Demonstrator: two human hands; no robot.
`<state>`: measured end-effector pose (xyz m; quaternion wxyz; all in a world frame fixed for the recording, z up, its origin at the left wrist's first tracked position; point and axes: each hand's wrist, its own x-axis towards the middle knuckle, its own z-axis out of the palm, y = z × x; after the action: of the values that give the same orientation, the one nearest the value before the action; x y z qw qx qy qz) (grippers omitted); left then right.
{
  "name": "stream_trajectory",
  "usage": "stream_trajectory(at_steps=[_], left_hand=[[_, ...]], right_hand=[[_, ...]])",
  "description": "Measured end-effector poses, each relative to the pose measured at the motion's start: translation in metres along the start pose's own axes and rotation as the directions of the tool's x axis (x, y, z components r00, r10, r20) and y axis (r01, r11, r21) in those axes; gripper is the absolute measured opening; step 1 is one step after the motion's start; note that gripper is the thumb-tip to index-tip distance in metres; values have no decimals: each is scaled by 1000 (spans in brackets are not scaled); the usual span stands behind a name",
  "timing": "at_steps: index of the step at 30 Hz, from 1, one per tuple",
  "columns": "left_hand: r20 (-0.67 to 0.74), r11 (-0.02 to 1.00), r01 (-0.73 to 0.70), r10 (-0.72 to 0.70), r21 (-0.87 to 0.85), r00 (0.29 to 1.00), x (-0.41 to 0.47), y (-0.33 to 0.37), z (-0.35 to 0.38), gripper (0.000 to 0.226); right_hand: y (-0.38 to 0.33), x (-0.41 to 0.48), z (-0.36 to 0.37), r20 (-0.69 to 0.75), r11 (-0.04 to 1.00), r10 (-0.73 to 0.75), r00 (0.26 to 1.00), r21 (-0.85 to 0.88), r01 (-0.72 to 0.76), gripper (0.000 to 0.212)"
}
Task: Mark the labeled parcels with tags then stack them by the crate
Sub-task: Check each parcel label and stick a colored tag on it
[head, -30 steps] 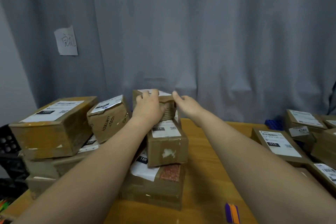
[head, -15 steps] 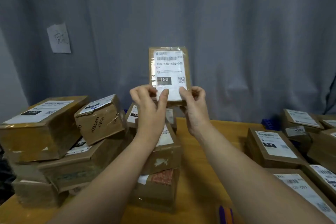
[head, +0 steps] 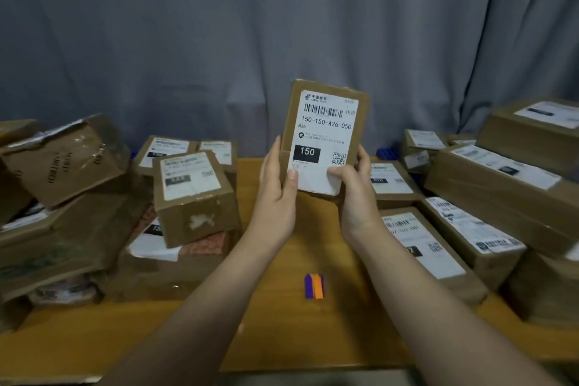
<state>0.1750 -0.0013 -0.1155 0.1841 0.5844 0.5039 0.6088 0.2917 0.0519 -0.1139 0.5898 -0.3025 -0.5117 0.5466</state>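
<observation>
Head view: small brown cardboard parcel [head: 326,138], held upright in the air above the middle of the wooden surface [head: 282,332], label face toward the camera.
Label: white shipping sticker covering most of the front; barcode at top, printed line "150-150-A26-050", black block reading "150", QR code at lower right.
Left grip [head: 275,194]: grasping the parcel's lower left side; thumb on the front at the label's lower left corner, fingers wrapped round the edge.
Right grip [head: 355,197]: grasping the parcel's lower right side; thumb laid across the label's lower right corner, fingers out of sight behind the box.
Tags: narrow purple and orange paper strips [head: 314,286] with pointed upper ends, lying flat and touching side by side on the surface, between the two forearms, touched by neither grip.
Left pile: squat brown box with a torn front patch [head: 194,197] and a label marked "122", set on top of flatter cartons; just beside it, a crumpled, tilted brown carton [head: 65,160] on further boxes.
Right pile: long brown labelled cartons [head: 501,178] stacked in layers; one flat labelled parcel [head: 432,247] lies near the right forearm.
Backdrop: grey pleated curtain [head: 282,25] behind the surface.
</observation>
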Motion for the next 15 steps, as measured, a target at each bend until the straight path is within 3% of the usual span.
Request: stream_trajectory(at_steps=[5, 11, 15], left_hand=[[138, 993, 113, -114, 17, 984, -19, -18, 12, 67], [131, 972, 235, -235, 14, 963, -29, -41, 11, 72], [227, 922, 300, -355, 244, 907, -33, -61, 6, 71]], right_hand=[[17, -10, -12, -55, 990, 75, 996, -114, -81, 59], [30, -18, -16, -90, 941, 218, 972, -244, -233, 70], [47, -17, -19, -187, 853, 361, 914, -330, -404, 69]])
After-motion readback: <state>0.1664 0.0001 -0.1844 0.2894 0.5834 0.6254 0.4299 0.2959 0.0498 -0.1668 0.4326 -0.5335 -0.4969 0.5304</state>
